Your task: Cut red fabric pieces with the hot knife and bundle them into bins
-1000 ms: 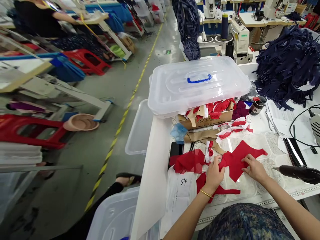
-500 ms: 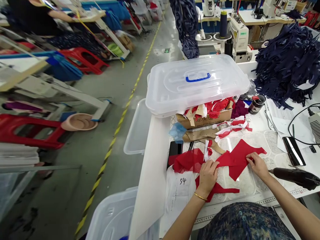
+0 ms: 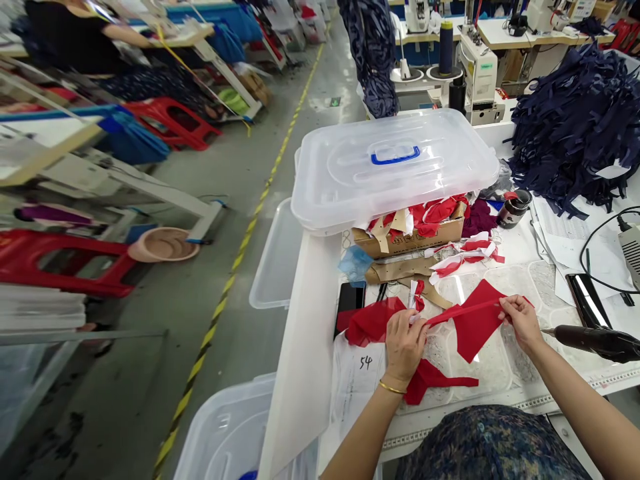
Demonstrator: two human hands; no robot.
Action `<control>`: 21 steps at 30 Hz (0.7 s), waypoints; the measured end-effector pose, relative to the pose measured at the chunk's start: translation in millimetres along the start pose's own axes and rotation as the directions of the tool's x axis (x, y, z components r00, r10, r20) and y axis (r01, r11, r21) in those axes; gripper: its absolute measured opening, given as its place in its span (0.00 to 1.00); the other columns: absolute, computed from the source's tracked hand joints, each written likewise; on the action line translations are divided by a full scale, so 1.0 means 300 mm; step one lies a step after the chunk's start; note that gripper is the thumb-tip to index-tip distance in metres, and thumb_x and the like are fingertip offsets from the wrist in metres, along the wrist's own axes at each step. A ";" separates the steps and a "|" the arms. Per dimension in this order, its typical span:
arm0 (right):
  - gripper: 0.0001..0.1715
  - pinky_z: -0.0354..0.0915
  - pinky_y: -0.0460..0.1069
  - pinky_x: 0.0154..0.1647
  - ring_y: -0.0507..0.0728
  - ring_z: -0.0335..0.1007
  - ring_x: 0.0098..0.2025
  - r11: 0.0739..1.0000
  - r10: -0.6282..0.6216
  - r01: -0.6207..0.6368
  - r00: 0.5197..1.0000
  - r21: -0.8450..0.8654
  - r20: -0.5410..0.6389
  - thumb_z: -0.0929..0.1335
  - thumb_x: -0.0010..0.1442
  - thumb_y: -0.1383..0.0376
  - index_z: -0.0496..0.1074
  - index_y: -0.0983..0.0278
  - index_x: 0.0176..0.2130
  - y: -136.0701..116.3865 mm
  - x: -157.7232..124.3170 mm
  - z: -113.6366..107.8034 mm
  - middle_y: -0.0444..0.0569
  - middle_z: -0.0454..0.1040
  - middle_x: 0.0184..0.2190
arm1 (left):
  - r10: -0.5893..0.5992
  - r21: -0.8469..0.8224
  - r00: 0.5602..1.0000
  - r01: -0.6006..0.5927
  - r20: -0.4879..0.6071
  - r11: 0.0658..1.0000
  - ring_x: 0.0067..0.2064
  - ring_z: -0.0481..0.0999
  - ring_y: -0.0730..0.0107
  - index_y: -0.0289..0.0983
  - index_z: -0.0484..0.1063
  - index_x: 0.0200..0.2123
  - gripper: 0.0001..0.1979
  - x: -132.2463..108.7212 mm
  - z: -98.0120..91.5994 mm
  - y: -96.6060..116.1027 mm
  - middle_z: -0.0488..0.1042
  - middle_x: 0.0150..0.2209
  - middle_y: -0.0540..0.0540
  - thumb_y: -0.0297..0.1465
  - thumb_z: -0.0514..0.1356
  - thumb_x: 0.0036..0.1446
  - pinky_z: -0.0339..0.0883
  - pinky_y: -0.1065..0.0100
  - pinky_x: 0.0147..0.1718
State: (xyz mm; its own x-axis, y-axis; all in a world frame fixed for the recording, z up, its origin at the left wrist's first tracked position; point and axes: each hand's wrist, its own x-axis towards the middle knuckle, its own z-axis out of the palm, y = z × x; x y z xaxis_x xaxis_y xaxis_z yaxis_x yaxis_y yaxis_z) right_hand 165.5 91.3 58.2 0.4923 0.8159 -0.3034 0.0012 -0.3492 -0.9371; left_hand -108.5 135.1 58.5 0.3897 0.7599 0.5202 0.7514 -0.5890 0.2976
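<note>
Between my two hands a narrow red fabric piece is stretched taut. My left hand, with a gold bangle at the wrist, pinches its left end. The fingers of my right hand are closed on the right end. Beneath the stretched piece lies a wider red fabric panel, flat on the worktop. Left of my left hand is a crumpled red cloth, and another red piece with a long strip lies nearer to me. A white sheet marked 54 sits beside my left wrist.
A dark handheld tool points at my right wrist. Behind the fabric stands a cardboard box of scraps under a clear plastic lid. A phone lies left, a jar and a navy strip heap right.
The red piece has gone from lying flatter to a taut narrow band. My left hand has shifted left and slightly up; my right hand has moved right and up a little.
</note>
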 end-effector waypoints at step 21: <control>0.19 0.66 0.52 0.33 0.54 0.66 0.25 0.959 -0.053 -0.011 0.975 -0.284 -0.218 0.70 0.44 0.54 0.71 0.62 0.36 0.079 0.169 -0.191 0.43 0.72 0.24 | 0.175 -0.157 0.954 -0.139 0.246 0.978 0.36 0.71 0.63 0.37 0.74 0.42 0.10 -0.214 0.109 0.228 0.74 0.30 0.46 0.22 0.55 0.61 0.65 0.59 0.44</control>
State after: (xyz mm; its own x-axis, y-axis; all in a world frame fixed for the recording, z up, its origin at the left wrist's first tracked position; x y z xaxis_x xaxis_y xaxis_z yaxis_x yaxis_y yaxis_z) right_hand 240.3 97.9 30.5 0.6693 0.7132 -0.2082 0.2430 -0.4750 -0.8458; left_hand -64.6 54.8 19.2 0.6336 0.6893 0.3514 0.5970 -0.7244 0.3446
